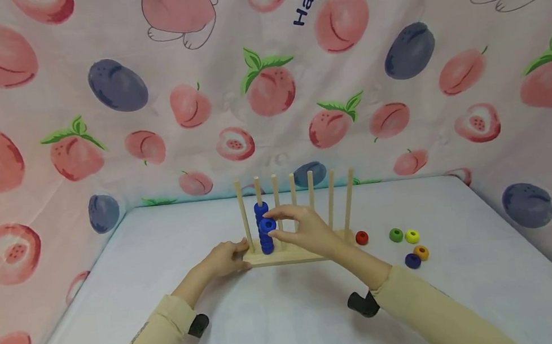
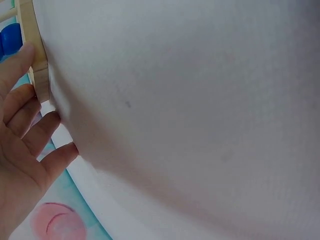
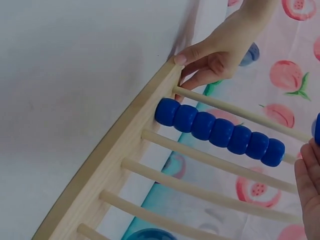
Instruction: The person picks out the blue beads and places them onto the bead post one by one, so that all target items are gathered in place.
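A wooden bead stand [image 1: 288,257] with several upright pegs sits on the white table. Blue beads [image 3: 220,132] are stacked on its second peg from the left, and the top of that peg is bare. My left hand [image 1: 224,258] grips the left end of the base, thumb on the front and fingers around the end and behind, as the left wrist view shows. Between thumb and forefinger my right hand [image 1: 310,231] pinches a blue bead [image 1: 263,223], its hole facing me, in front of the stack in the head view. Only an edge of that bead shows in the right wrist view.
Right of the stand lie loose beads: red [image 1: 362,237], green [image 1: 395,235], yellow [image 1: 412,236], orange [image 1: 421,252] and dark blue [image 1: 412,261]. A fruit-print cloth [image 1: 275,161] hangs behind the table. Black devices [image 1: 364,304] are worn at both wrists.
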The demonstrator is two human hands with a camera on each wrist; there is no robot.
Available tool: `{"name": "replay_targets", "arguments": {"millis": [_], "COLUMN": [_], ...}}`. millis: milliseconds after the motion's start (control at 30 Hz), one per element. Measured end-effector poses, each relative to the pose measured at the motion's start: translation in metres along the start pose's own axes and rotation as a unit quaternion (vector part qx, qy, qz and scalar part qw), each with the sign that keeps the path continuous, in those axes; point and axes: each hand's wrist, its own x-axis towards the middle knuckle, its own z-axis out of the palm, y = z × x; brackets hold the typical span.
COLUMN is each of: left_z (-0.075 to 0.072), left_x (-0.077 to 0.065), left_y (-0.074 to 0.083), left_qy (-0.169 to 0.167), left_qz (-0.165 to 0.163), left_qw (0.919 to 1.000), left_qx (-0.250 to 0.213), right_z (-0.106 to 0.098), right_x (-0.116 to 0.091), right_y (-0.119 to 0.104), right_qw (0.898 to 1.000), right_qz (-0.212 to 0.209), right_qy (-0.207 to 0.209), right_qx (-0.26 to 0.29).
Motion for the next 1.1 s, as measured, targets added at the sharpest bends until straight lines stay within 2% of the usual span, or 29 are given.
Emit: {"name": "replay_targets", "arguments": {"millis": [300, 533, 733, 933, 1100], "left_z": [0.000, 0.001, 0.001, 0.000, -0.001], "left_x": [0.001, 0.002, 0.002, 0.002, 0.000], "left_y": [-0.001, -0.001, -0.002, -0.002, -0.002], "left_qy": [-0.001, -0.002, 0.003, 0.006, 0.006], "left_qz": [-0.009, -0.006, 0.006, 0.026, 0.032], "left_qw": [1.0000, 1.0000, 1.0000, 0.9996, 0.9994], "left_qx": [0.004, -0.004, 0.005, 0.006, 0.007], "right_z": [0.000, -0.001, -0.002, -0.007, -0.011], "right_x": [0.014, 0.020, 0.025, 0.031, 0.037], "right_y": [-0.004, -0.009, -0.012, -0.012, -0.013], "right_qw": [0.999, 0.998, 0.997, 0.992, 0.989], "right_qz": [-0.036, -0.046, -0.053, -0.081, -0.092], "right_qy": [0.016, 0.031, 0.060, 0.097, 0.109], "right_qx": [0.004, 0.011, 0.000, -0.031, -0.035]}}
